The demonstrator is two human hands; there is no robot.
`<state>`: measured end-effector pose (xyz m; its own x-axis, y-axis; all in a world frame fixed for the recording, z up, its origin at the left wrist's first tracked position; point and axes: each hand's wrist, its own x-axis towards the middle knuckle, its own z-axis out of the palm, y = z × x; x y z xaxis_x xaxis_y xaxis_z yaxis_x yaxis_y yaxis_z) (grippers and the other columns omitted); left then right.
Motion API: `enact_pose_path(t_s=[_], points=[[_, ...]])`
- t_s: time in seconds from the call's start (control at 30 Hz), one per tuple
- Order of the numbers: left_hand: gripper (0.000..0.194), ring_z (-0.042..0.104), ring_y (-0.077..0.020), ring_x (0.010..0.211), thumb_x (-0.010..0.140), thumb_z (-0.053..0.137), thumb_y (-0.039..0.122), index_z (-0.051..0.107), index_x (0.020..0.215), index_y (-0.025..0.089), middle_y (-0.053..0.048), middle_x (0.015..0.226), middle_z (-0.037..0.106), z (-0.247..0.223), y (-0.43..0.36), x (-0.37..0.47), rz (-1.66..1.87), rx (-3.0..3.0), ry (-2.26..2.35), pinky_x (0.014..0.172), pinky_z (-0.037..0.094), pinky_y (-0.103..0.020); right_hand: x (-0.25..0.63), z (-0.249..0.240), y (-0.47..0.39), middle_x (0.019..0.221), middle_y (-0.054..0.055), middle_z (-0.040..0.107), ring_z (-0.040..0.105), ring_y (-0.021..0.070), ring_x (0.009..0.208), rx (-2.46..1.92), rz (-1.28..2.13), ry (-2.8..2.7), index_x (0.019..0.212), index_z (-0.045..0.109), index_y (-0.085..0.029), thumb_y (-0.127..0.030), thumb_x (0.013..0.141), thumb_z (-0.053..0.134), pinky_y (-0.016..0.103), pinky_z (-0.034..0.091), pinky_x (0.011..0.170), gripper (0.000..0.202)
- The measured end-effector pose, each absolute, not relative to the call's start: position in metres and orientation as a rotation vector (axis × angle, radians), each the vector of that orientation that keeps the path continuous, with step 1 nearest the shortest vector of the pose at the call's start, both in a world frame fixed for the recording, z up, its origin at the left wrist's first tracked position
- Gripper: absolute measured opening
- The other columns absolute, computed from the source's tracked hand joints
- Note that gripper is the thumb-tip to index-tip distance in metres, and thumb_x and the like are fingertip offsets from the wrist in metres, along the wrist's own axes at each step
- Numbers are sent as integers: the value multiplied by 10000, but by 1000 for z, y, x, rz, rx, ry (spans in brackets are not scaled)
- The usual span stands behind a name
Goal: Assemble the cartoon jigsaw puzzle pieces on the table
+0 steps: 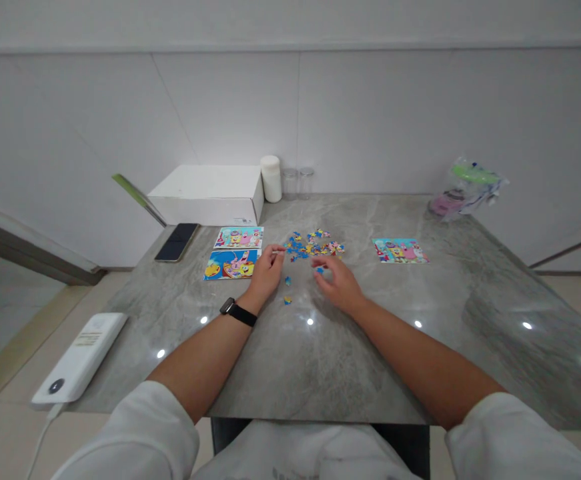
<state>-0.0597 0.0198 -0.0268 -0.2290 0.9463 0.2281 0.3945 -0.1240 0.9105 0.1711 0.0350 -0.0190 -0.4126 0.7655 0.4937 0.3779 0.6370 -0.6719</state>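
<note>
Colourful jigsaw pieces (310, 245) lie in a loose pile at the middle of the table. My left hand (269, 270), with a black watch (237, 311) on its wrist, rests at the pile's left edge. Its fingers are loosely bent and apart, and I see nothing in them. Just below the pile, my right hand (339, 283) has a small blue puzzle piece (320, 270) between thumb and fingers. Two single pieces, one blue (287, 281) and one yellow and blue (287, 301), lie between my hands. Beside my left hand is a cartoon picture card (227, 265).
Another picture card (239, 237) lies behind the first, and a third card (401, 251) is at right. A phone (177, 242), white box (205, 193), white bottle (271, 179), two clear glasses (306, 183), plastic bag (467, 190) and corded white device (81, 358) stand around the table.
</note>
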Motion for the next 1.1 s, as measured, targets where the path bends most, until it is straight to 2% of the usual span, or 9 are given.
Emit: enact_pose_path(t_s=[0.07, 0.17, 0.33, 0.4, 0.5, 0.6, 0.7, 0.9, 1.1], points=[[254, 480, -144, 564, 1021, 525, 419, 664, 1127, 235, 54, 626, 509, -28, 21, -60, 1338, 1474, 1636, 592, 385, -266, 188, -20, 62, 1212, 108, 729, 688, 247, 1101, -1033, 648, -1702, 1272, 623, -237, -306, 920, 604, 433, 555, 967, 359], [288, 526, -159, 610, 1018, 510, 452, 690, 1072, 234, 43, 628, 530, -27, 21, -61, 1331, 1479, 1662, 622, 423, -269, 217, -27, 103, 1154, 111, 727, 684, 247, 1070, -1135, 660, -1429, 1222, 627, -217, -362, 872, 612, 416, 562, 926, 379], [493, 527, -168, 620, 1011, 473, 544, 604, 672, 211, 21, 572, 496, -25, 17, -58, 1240, 1535, 1709, 631, 411, -289, 235, -46, 131, 998, 70, 728, 673, 225, 881, -1282, 763, -1300, 1083, 661, -205, -375, 801, 593, 405, 573, 828, 336], [530, 518, -167, 604, 1008, 476, 554, 550, 609, 212, 18, 552, 482, -24, 14, -55, 1211, 1571, 1728, 617, 389, -295, 230, -49, 128, 964, 67, 729, 671, 227, 857, -1271, 753, -1389, 1059, 681, -200, -378, 808, 594, 409, 566, 839, 319], [443, 546, -173, 645, 1004, 503, 513, 613, 696, 214, 13, 613, 548, -20, 14, -52, 1218, 1660, 1732, 630, 400, -295, 220, -47, 120, 944, 66, 736, 669, 231, 855, -1234, 689, -1529, 1032, 703, -203, -387, 841, 585, 407, 555, 859, 290], [222, 593, -173, 738, 978, 563, 415, 685, 984, 230, 6, 781, 654, -13, 26, -49, 1273, 1715, 1709, 704, 454, -289, 216, -42, 116, 965, 73, 747, 669, 232, 858, -1211, 657, -1570, 1024, 705, -206, -379, 858, 564, 396, 557, 848, 278], [324, 629, -194, 837, 897, 664, 314, 654, 1211, 237, -21, 918, 703, -7, 52, -48, 1153, 1858, 1719, 790, 489, -314, 215, -41, 114, 988, 75, 755, 673, 230, 861, -1195, 668, -1573, 1022, 700, -212, -361, 863, 546, 385, 564, 835, 267], [252, 641, -269, 947, 840, 728, 345, 767, 1057, 223, -102, 1017, 713, -11, 104, -38, 697, 2221, 1784, 884, 492, -378, 215, -39, 112, 988, 72, 754, 673, 220, 839, -1187, 649, -1604, 1031, 711, -212, -307, 846, 536, 370, 571, 815, 272], [193, 638, -284, 902, 815, 759, 392, 813, 921, 240, -117, 974, 710, -9, 117, -28, 518, 2315, 1861, 826, 471, -383, 214, -41, 114, 986, 73, 746, 674, 216, 832, -1188, 655, -1603, 1025, 717, -212, -273, 845, 529, 370, 570, 823, 268]])
